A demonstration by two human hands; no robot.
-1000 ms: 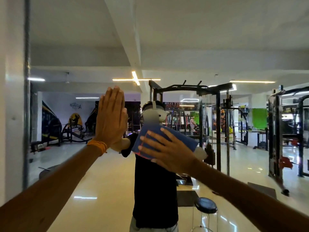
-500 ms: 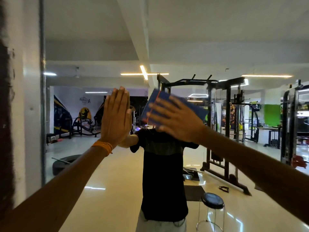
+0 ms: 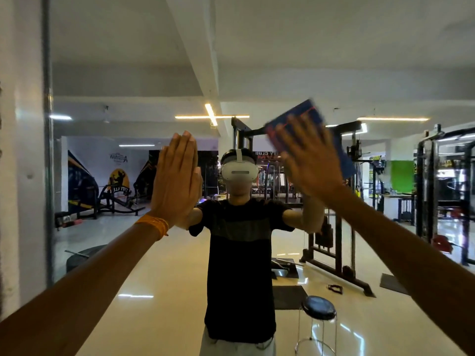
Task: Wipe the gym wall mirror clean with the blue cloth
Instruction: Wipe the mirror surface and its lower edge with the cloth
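Two hands are up on the mirror (image 3: 257, 60). Vs 0.5 s ago, our right hand (image 3: 311, 160) & the blue cloth (image 3: 300, 113) have slid up and to the right, so the headset (image 3: 239, 172) in the reflection is uncovered now; both are motion-blurred. Our left hand (image 3: 177, 181) hasn't moved. Right: fingers spread, palm pressing the cloth flat on the glass, arm stretched out. Left: fingers straight & together, pointing up, palm flat on the glass, orange wristband (image 3: 153, 224) at the wrist.

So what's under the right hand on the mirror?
The blue cloth, pressed flat to the mirror by the right hand; its edges stick out above and to the right. The glass beneath it is covered.
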